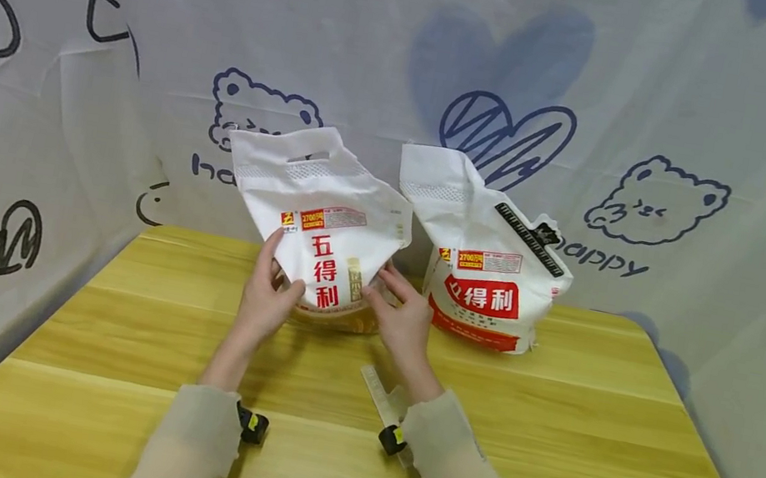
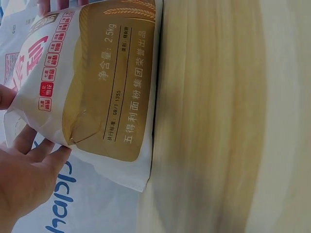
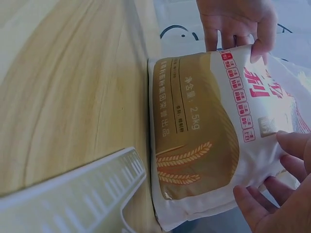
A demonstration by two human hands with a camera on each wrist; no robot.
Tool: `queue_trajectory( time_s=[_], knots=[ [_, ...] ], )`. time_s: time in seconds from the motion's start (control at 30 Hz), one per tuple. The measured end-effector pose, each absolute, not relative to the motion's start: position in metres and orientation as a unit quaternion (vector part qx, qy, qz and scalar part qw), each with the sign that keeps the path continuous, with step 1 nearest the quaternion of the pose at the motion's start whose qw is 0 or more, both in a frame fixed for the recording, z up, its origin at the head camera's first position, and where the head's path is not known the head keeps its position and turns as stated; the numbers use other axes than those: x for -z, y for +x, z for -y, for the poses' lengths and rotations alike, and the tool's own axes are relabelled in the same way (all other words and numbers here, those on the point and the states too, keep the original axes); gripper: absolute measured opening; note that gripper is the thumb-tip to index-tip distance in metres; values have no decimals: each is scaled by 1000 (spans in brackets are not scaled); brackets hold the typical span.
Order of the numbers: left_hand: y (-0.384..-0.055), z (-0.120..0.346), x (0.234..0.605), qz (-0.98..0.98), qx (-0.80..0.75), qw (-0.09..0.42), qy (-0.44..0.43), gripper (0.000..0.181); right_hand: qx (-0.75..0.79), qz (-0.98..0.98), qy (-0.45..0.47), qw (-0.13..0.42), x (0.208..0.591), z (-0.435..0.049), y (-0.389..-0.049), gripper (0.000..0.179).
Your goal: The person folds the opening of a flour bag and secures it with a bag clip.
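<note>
A white flour bag (image 1: 326,213) with red lettering stands on the table, its top and cut-out handle leaning to the left. In both wrist views its lower front is brown and marked 2.5kg. My left hand (image 1: 267,296) grips the left side, thumb on the front and other fingers round the edge. On the opposite side, my right hand (image 1: 407,319) holds the bag the same way, thumb in front. Beneath my right forearm lies a pale sealing clip (image 1: 376,388) with a ridged strip, apart from the bag; the sleeve side hides its near part.
A second white flour bag (image 1: 483,323) with a red band stands to the right, close beside the first. A black sealing clip (image 1: 528,238) runs along its slanted upper edge. Behind the wooden table (image 1: 583,450) hangs a printed cloth (image 1: 373,26).
</note>
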State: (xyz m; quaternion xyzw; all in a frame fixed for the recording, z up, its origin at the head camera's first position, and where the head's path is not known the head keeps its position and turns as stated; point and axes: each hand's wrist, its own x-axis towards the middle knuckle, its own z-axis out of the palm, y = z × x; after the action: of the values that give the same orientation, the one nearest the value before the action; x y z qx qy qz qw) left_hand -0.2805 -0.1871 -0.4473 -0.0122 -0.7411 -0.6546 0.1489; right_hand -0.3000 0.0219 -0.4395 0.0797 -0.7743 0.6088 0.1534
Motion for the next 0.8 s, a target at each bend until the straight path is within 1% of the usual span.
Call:
queue_trajectory(
  time_s=[0.3,0.4,0.57,0.67,0.8],
  knots=[
    [-279,184,449,738,657,154,-18,94,-619,771,84,126,439,-33,-300,43],
    [-277,186,451,745,649,156,-21,94,-634,757,93,128,439,-36,-300,42],
    [-277,191,450,765,626,152,-29,98,-660,722,124,166,436,-42,-303,40],
    [-277,195,449,779,608,152,-31,100,-661,710,133,204,431,-45,-306,39],
    [-277,199,446,792,581,186,-28,98,-649,695,154,268,426,-48,-312,38]
  ],
)
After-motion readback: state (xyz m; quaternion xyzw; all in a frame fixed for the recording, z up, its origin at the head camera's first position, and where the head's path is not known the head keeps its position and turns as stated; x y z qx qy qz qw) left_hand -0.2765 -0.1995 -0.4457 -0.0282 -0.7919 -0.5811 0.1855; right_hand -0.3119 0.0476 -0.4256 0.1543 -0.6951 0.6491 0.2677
